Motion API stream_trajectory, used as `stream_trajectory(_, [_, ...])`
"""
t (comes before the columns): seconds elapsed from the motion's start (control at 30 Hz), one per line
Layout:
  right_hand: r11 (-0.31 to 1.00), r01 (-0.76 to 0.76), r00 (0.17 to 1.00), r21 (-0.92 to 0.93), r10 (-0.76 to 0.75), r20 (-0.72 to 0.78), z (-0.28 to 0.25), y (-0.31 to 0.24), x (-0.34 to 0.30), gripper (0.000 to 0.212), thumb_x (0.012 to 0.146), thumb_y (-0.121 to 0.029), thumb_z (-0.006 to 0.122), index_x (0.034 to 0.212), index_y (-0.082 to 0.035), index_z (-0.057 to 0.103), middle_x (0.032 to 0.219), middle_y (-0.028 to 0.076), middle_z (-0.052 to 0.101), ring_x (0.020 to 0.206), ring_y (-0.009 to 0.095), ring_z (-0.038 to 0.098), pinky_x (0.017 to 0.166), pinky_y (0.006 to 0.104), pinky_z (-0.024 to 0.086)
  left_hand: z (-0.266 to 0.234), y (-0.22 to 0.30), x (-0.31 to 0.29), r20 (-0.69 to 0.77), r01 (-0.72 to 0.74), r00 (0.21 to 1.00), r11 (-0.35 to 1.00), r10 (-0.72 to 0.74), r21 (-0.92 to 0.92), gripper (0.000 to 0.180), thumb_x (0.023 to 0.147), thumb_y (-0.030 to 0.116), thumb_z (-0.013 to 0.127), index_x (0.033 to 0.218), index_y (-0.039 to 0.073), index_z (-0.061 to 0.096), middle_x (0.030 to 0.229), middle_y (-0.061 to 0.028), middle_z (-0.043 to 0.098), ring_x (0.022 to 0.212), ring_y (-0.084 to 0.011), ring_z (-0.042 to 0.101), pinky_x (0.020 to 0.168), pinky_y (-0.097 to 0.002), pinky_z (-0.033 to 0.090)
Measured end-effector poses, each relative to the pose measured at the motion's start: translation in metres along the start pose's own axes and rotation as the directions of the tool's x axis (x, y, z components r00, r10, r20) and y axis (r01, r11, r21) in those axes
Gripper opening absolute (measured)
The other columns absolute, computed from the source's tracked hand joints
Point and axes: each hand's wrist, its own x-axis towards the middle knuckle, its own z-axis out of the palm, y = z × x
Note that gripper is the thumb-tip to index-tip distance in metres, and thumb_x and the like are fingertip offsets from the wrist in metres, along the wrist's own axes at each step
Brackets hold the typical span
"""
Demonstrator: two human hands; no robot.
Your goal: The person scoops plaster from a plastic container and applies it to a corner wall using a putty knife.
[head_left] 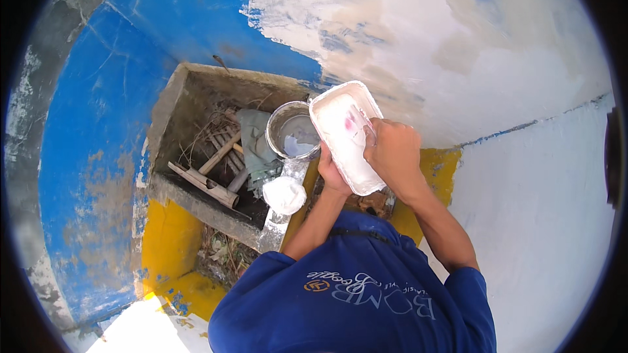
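The left hand (332,171) holds a white rectangular tray (367,185) by its left side, the thumb up along the rim and the other fingers mostly hidden beneath; the tray is tilted in front of the body, its long side running from far left to near right, with smooth white paste (347,151) spread inside; the right hand (397,148) is bent over the tray's right rim, its fingers curled narrowly round a pale flat tool (359,119) that shows a pink mark; the hand hides much of the tool, so its full shape cannot be told.

Just left of the tray stands a round bucket (272,132) with grey matter inside and a crusted rim; nearer, a round white lump (284,196) sits on a paint-spattered ledge (271,236); farther left, a concrete trough (196,201) holds sticks, a split bamboo piece (204,184) and a grey-green cloth (257,140), the cloth lying beside the bucket; a blue wall (85,111) rises at the left and far side, meeting a patchy white surface (405,33) at the far right; yellow paint (171,232) covers the masonry below the trough.
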Motion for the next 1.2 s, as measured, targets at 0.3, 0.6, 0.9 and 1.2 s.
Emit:
stream_trajectory(0.3, [0.986,-0.114,0.982,0.122,0.093,0.167,0.018,0.009,-0.006,0.018,0.078,-0.011,0.065,0.079,0.007,0.067,0.066,0.029,0.059,0.062,0.047,0.058,0.060,0.0490,0.047,-0.004,-0.012,-0.008,-0.086,0.088,0.991,0.979,-0.105,-0.186,0.070,0.099,0.055,0.034,0.150,0.008,0.028,0.147,-0.0142,0.041,0.133,-0.0310,0.043,0.112,-0.0469,0.033])
stream_trajectory(0.6, [0.997,-0.071,0.977,0.039,0.062,0.203,0.003,0.002,-0.008,0.017,0.074,-0.009,0.064,0.075,0.008,0.066,0.065,0.030,0.058,0.062,0.047,0.058,0.061,0.0507,0.047,-0.016,-0.008,-0.007,0.024,0.025,0.999,0.978,-0.021,-0.207,0.066,0.100,0.051,0.034,0.149,0.008,0.031,0.146,-0.0134,0.043,0.132,-0.0303,0.044,0.112,-0.0462,0.034])
stream_trajectory(0.9, [0.997,-0.068,0.987,0.041,0.061,0.152,0.000,-0.008,-0.003,0.017,0.072,-0.009,0.063,0.073,0.008,0.065,0.064,0.030,0.057,0.060,0.047,0.058,0.061,0.0504,0.048,-0.022,0.000,-0.007,0.048,0.023,0.999,0.986,-0.016,-0.163,0.065,0.096,0.046,0.039,0.150,0.011,0.029,0.149,-0.0122,0.038,0.135,-0.0289,0.040,0.113,-0.0469,0.032])
stream_trajectory(1.2, [0.997,-0.050,0.973,0.064,0.034,0.227,0.006,-0.015,-0.003,0.018,0.074,-0.012,0.065,0.078,0.005,0.069,0.067,0.028,0.062,0.064,0.044,0.063,0.064,0.0504,0.051,-0.014,0.003,-0.005,-0.106,0.008,0.994,0.998,-0.002,0.056,0.064,0.098,0.048,0.036,0.150,0.011,0.030,0.147,-0.0118,0.041,0.134,-0.0285,0.042,0.112,-0.0467,0.033])
